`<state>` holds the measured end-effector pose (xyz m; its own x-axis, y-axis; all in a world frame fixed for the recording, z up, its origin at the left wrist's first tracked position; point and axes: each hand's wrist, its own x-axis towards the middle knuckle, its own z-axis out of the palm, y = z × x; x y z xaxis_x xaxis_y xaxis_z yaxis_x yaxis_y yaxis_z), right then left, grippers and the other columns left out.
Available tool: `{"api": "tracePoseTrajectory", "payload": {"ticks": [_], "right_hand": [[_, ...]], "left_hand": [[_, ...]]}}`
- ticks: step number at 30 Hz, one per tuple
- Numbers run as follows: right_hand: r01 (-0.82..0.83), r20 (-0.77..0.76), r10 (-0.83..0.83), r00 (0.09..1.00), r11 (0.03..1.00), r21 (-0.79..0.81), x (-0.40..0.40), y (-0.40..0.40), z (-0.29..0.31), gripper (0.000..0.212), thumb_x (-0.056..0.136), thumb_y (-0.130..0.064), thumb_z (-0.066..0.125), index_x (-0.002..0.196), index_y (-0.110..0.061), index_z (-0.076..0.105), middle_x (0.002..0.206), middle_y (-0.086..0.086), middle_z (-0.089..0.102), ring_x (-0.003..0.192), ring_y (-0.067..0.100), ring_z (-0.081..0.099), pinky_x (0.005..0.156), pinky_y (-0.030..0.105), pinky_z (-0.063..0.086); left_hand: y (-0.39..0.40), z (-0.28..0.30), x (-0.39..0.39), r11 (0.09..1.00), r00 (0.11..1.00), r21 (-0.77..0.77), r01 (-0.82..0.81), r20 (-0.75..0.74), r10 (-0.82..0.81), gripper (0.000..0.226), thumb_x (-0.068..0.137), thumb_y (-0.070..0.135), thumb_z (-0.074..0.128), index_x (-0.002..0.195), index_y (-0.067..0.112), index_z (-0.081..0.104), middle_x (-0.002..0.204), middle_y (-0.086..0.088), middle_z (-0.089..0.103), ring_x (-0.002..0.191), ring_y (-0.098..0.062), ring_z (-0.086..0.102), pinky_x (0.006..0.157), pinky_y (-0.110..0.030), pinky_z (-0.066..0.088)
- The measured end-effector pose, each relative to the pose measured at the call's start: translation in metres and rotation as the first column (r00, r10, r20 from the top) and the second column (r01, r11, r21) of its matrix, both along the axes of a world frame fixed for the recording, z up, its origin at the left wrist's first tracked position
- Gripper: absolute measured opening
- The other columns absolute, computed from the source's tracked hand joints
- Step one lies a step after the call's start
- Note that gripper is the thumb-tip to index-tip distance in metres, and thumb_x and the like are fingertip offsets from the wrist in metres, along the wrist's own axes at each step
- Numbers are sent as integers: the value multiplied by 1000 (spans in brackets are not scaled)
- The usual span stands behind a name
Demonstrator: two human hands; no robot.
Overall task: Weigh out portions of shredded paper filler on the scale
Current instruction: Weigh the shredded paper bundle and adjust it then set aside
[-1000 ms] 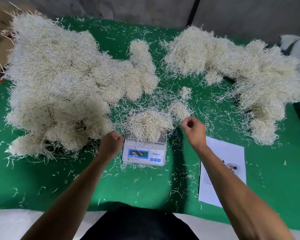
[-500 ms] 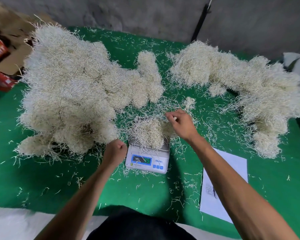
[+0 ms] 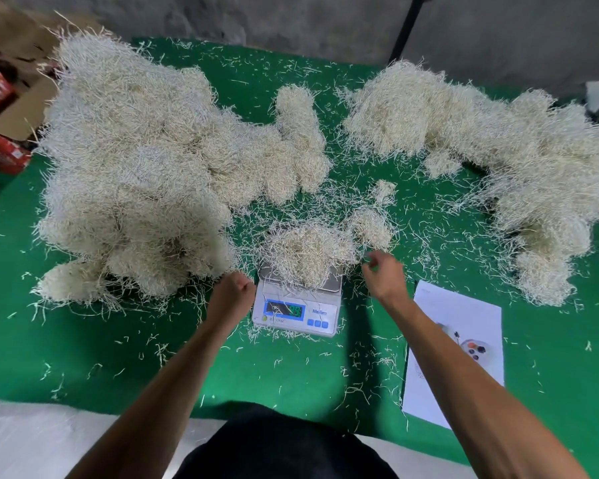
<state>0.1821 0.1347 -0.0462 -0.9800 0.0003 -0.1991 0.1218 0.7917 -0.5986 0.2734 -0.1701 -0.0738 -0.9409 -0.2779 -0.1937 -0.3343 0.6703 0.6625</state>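
Observation:
A small white digital scale [image 3: 296, 307] stands on the green cloth, its display lit with green digits. A fluffy portion of cream shredded paper [image 3: 306, 252] lies heaped on its pan and spills over the edges. My left hand [image 3: 230, 293] is curled into a fist against the scale's left side, and nothing shows in it. Just right of the pan, my right hand [image 3: 382, 274] hovers with its fingertips drawn in toward the thumb; I see no strands in it. A small loose clump [image 3: 372, 228] lies behind that hand.
A very large heap of filler [image 3: 135, 160] covers the left of the table, and another heap [image 3: 498, 150] runs along the back right. A white printed sheet [image 3: 460, 340] lies at the right front. Cardboard boxes [image 3: 0, 98] stand off the left edge. Stray strands litter the green cloth [image 3: 83, 340].
My right hand reached over the portion on the scale half a second ago and has since drawn back to the right of the pan. My left hand stayed beside the scale.

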Motion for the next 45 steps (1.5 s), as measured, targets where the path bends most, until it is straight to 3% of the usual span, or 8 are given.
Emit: {"api": "tracePoseTrajectory", "payload": {"ticks": [4,8,14,18,23,30,40,45], "right_hand": [[-20,296,-14,955,994,111,17,9,-28,65,96,-30,71,150,-11,41,126,18,63,101,31,69,95,48,57],[-23,394,-20,919,994,104,16,6,-39,87,90,-42,76,156,-13,27,150,20,43,121,36,61,107,52,50],[-36,268,-2,964,990,140,4,-13,-51,54,99,-30,67,141,-3,47,139,21,51,111,30,63,105,42,51],[-14,192,-15,981,988,151,6,-11,-54,16,104,-14,58,114,-2,64,107,15,70,81,20,61,73,25,52],[89,253,-107,961,993,81,8,13,-50,12,102,-14,63,107,-5,68,76,-1,62,59,8,59,39,8,37],[229,-90,-249,964,955,-187,-17,26,12,14,98,-16,63,91,-5,67,77,9,70,62,16,61,62,38,60],[-110,-286,-70,956,818,-565,-44,-56,125,4,98,-12,65,97,-10,68,89,3,69,68,-2,62,67,16,55],[-284,-62,277,959,924,-255,-41,-64,104,22,102,-29,61,103,-13,77,104,1,76,75,7,71,74,26,60]], "left_hand": [[2,-12,5,994,991,40,-100,89,96,33,94,14,50,62,12,45,52,0,45,46,-14,37,50,-25,34],[4,-14,4,987,986,85,-133,114,123,29,95,11,50,66,9,45,58,-5,47,53,-16,40,55,-29,34],[2,-11,8,974,972,95,-208,128,195,27,94,13,54,68,5,51,65,-10,61,61,-26,58,57,-38,52],[2,-10,8,975,971,63,-211,130,202,25,95,16,54,83,-5,61,73,-14,70,65,-29,66,65,-45,58],[5,-7,2,977,973,67,-204,125,194,19,94,16,53,81,4,62,73,-10,69,71,-31,70,67,-41,58],[10,-8,-9,985,989,106,-134,84,125,30,92,10,51,63,2,51,58,-11,56,52,-17,46,51,-26,35],[-1,1,-4,995,996,59,-86,-35,88,47,94,10,53,50,20,39,41,8,34,38,-12,31,43,-20,27],[-5,1,1,996,996,42,-75,-47,77,47,96,10,52,52,20,38,47,5,35,44,-12,30,48,-20,29]]}}
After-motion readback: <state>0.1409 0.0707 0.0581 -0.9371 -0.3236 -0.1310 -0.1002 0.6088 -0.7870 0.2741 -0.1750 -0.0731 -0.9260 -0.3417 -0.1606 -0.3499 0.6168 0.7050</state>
